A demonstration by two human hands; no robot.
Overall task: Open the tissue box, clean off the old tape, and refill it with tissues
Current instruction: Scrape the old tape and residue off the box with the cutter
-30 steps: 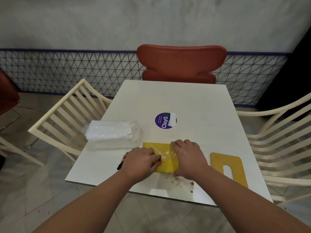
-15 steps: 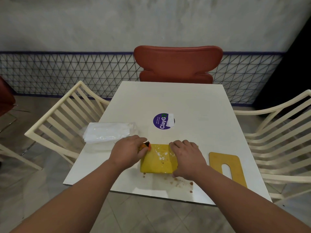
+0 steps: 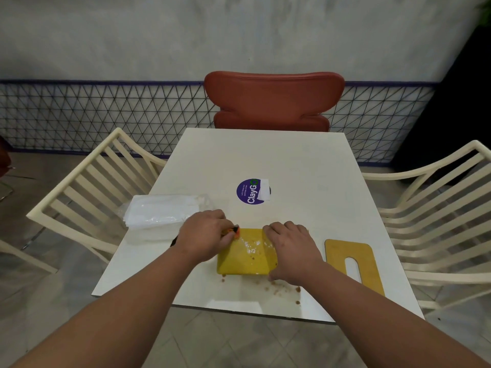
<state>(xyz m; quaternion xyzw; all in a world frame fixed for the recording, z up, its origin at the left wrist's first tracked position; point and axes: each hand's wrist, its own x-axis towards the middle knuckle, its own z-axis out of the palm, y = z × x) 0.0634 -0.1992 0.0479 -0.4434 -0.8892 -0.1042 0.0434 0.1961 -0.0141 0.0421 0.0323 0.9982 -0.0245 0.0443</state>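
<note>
A yellow tissue box (image 3: pixel 245 254) lies flat near the table's front edge, with whitish tape residue on its upper face. My left hand (image 3: pixel 203 239) grips a small orange and black scraper tool (image 3: pixel 235 231) whose tip touches the box's far left corner. On the box's right side rests my right hand (image 3: pixel 291 248), fingers curled over its far edge and thumb at the near edge. The box's yellow lid (image 3: pixel 354 264), with an oval slot, lies to the right. A clear plastic pack of white tissues (image 3: pixel 162 212) sits at the left.
Brown crumbs of scraped tape (image 3: pixel 281 286) lie on the white table (image 3: pixel 279 160) in front of the box. A purple round sticker (image 3: pixel 251 191) is at the table's middle. Cream slatted chairs (image 3: pixel 87 187) flank the table, a red chair (image 3: pixel 273 99) stands behind.
My left hand with the scraper moved from the box's near left side up to its far left corner. The right hand stayed on the box.
</note>
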